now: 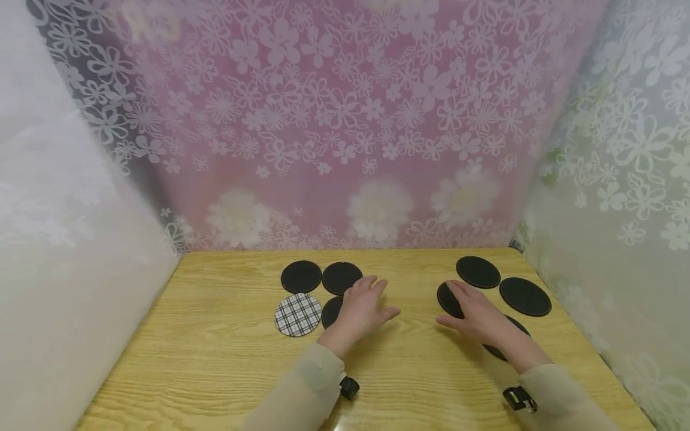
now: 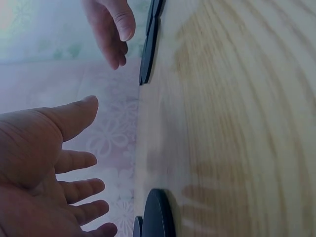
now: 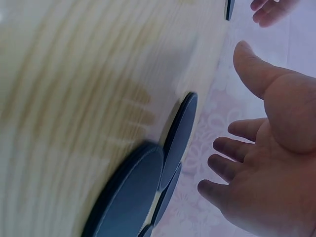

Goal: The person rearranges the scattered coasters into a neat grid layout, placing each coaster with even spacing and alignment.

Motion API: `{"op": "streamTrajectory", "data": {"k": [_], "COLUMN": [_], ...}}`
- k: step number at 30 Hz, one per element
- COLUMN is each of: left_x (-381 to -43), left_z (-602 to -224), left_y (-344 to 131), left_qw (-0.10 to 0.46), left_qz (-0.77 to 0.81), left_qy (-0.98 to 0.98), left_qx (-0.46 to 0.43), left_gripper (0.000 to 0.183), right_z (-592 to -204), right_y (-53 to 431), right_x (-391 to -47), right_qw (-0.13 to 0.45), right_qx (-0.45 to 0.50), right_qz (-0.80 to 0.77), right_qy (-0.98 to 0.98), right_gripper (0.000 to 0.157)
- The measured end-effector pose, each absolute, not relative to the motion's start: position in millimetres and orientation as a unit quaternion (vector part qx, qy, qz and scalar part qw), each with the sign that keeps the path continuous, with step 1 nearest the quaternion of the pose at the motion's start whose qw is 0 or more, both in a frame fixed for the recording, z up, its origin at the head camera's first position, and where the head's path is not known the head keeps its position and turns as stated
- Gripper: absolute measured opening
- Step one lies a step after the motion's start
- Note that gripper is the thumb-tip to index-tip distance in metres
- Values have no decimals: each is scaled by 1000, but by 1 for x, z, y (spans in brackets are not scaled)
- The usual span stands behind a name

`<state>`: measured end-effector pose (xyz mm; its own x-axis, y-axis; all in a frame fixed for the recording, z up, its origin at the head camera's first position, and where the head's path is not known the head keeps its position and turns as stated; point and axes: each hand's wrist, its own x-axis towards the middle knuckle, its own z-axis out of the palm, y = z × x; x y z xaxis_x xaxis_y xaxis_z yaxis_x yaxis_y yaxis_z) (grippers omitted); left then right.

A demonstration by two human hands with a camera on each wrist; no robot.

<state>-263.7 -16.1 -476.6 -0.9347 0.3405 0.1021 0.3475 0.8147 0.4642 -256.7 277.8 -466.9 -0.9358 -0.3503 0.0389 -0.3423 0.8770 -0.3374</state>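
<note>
Round flat coasters lie in two groups on the table. On the left, a white coaster with black plaid (image 1: 298, 315) sits in front of a black coaster (image 1: 300, 276). Another black coaster (image 1: 341, 278) is beside that one, and a third (image 1: 330, 312) is partly hidden by my left hand (image 1: 362, 308). That hand hovers with fingers spread and nothing in it. Over the right group is my right hand (image 1: 478, 314), its fingers loosely extended and holding nothing. It overlaps one black coaster (image 1: 448, 301) and another (image 1: 496, 352); two more (image 1: 478, 272) (image 1: 525, 296) lie beyond it.
The wooden table (image 1: 205, 359) meets a pink flowered curtain (image 1: 323, 149) at its back edge. Pale sheets stand along the left side (image 1: 70, 209) and the right side (image 1: 620, 239). Each wrist wears a small black device, one on the left (image 1: 349, 388).
</note>
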Motion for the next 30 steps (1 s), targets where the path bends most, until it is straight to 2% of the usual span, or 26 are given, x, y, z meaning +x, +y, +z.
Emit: {"op": "streamTrajectory", "data": {"k": [15,30], "left_x": [-262,-274], "left_z": [-484,-482], "left_y": [21,61], "left_qw": [-4,-14], "left_qz": [-204,-192], "left_qy": [-959,-962], "left_qx": [-198,-195], "left_gripper": [74,75], "right_z": [-474,-477], "right_y": [315,331], "right_x": [-244,-251], "right_qw": [1,11], "right_qx": [-153,-133], "right_qz": [-160,-143], "right_qy": [975,981], "right_gripper": [100,101]}}
